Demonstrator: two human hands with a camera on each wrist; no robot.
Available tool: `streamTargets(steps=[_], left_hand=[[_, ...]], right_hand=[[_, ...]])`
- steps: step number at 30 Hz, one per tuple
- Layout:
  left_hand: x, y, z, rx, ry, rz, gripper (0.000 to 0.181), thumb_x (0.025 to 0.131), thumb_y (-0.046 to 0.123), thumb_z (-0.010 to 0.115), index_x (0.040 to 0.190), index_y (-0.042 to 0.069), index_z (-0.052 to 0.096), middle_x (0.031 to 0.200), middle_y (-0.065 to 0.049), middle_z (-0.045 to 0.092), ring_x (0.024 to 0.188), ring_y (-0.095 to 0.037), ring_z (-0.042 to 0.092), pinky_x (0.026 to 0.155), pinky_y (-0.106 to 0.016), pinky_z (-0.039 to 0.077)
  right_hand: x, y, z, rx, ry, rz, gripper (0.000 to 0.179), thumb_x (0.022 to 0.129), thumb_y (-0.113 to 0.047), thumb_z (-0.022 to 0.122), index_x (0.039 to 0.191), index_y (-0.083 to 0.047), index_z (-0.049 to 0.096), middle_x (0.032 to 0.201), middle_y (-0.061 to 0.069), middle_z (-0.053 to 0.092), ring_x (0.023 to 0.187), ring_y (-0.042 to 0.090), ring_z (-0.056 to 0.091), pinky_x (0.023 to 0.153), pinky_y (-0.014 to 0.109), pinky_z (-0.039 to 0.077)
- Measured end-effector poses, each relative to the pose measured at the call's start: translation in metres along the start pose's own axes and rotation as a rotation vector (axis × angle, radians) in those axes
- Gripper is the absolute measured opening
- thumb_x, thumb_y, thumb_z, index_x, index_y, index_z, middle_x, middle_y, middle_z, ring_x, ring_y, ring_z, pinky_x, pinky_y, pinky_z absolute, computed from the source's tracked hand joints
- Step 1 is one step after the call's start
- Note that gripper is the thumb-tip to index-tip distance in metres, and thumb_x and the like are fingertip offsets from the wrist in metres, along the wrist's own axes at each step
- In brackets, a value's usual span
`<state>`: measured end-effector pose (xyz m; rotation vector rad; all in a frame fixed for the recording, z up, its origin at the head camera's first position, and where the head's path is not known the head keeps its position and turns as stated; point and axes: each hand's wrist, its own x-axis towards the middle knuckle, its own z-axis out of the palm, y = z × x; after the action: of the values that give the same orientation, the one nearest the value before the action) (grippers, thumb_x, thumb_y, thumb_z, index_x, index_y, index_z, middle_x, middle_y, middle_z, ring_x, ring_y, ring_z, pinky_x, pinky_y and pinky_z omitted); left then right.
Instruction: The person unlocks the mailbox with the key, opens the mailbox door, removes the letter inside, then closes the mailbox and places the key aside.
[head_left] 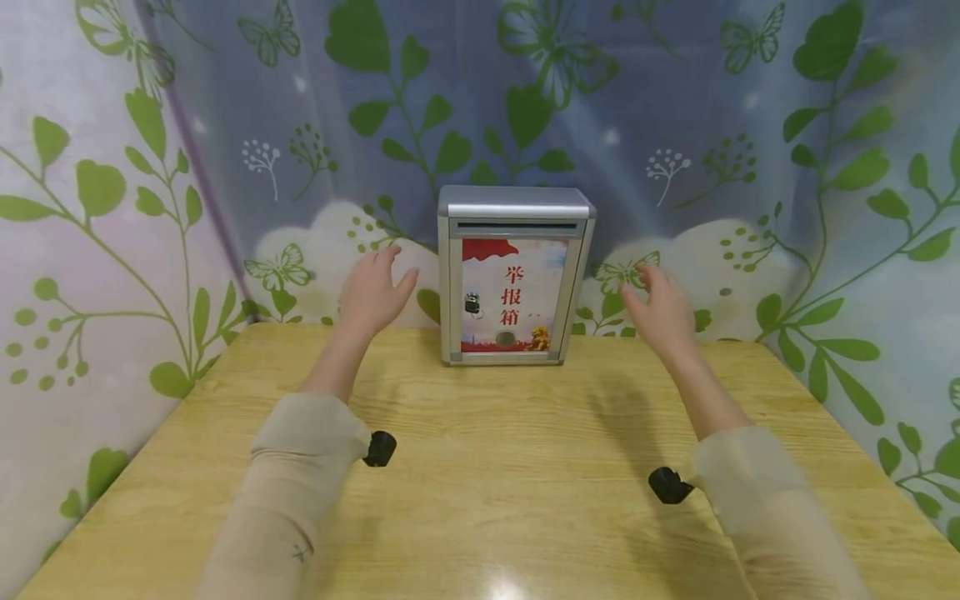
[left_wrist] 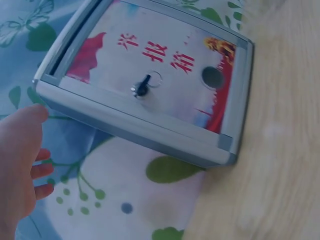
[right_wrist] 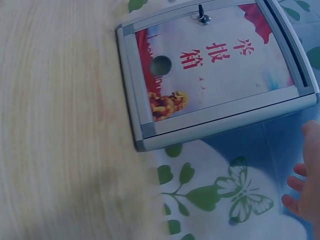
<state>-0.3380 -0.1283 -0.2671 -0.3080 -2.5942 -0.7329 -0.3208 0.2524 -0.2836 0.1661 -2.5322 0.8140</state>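
Note:
A silver metal-framed letter box (head_left: 510, 275) stands upright at the back of the table, with a slot (head_left: 517, 226) near its top and red characters on its white front. A key with a ring (left_wrist: 144, 89) sits in the lock on the left side of the front panel. My left hand (head_left: 372, 292) is held in the air to the left of the box, its fingers loosely extended and holding nothing. To the right of the box, my right hand (head_left: 660, 308) hovers likewise, fingers relaxed. Both hands are apart from the box.
The box's base rests on a wood-grain table (head_left: 480, 467). Directly behind it hangs a curtain (head_left: 390, 167) printed with green leaves and butterflies, which also covers both sides. A small black camera sits at each cuff, the left one (head_left: 380, 448) and the right one (head_left: 670, 485).

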Motion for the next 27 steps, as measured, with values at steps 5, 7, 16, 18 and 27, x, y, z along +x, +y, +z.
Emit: streamTargets(steps=[5, 7, 16, 18, 27], left_hand=[[0.018, 0.015, -0.009, 0.067, 0.025, 0.075, 0.053, 0.095, 0.031, 0.050, 0.140, 0.007, 0.038, 0.135, -0.020, 0.042, 0.122, -0.036, 0.041, 0.099, -0.047, 0.034], [0.024, 0.020, -0.011, 0.114, 0.031, 0.122, 0.052, 0.095, 0.030, 0.050, 0.141, 0.011, 0.038, 0.135, -0.019, 0.042, 0.120, -0.036, 0.041, 0.097, -0.048, 0.036], [0.043, 0.050, -0.014, -0.079, -0.089, 0.029, 0.064, 0.096, 0.037, 0.045, 0.149, 0.016, 0.016, 0.144, -0.022, 0.025, 0.131, -0.038, 0.029, 0.102, -0.051, 0.029], [0.045, 0.052, -0.010, -0.147, -0.111, -0.009, 0.066, 0.097, 0.038, 0.045, 0.150, 0.015, 0.013, 0.145, -0.024, 0.024, 0.132, -0.038, 0.027, 0.104, -0.049, 0.027], [0.049, 0.061, 0.004, -0.270, -0.122, -0.087, 0.063, 0.097, 0.030, 0.045, 0.150, 0.019, 0.011, 0.145, -0.022, 0.028, 0.131, -0.036, 0.029, 0.105, -0.049, 0.026]], right_hand=[[0.019, -0.016, -0.005, -0.061, 0.002, -0.075, 0.054, 0.096, -0.036, 0.045, 0.138, -0.003, 0.037, 0.131, 0.026, 0.041, 0.118, 0.042, 0.040, 0.093, 0.057, 0.035], [0.025, -0.024, -0.009, -0.094, 0.003, -0.113, 0.053, 0.097, -0.034, 0.046, 0.138, -0.003, 0.036, 0.132, 0.026, 0.038, 0.118, 0.043, 0.039, 0.093, 0.057, 0.035], [0.052, -0.056, -0.018, -0.080, -0.060, -0.095, 0.055, 0.098, -0.036, 0.044, 0.144, -0.010, 0.029, 0.136, 0.027, 0.032, 0.119, 0.045, 0.038, 0.093, 0.057, 0.034], [0.057, -0.060, -0.014, -0.041, -0.090, -0.061, 0.056, 0.098, -0.036, 0.043, 0.145, -0.012, 0.027, 0.137, 0.027, 0.031, 0.120, 0.046, 0.037, 0.094, 0.058, 0.032], [0.064, -0.061, 0.005, 0.064, -0.112, -0.039, 0.058, 0.098, -0.025, 0.047, 0.148, -0.014, 0.018, 0.130, 0.029, 0.041, 0.118, 0.042, 0.042, 0.092, 0.055, 0.036]])
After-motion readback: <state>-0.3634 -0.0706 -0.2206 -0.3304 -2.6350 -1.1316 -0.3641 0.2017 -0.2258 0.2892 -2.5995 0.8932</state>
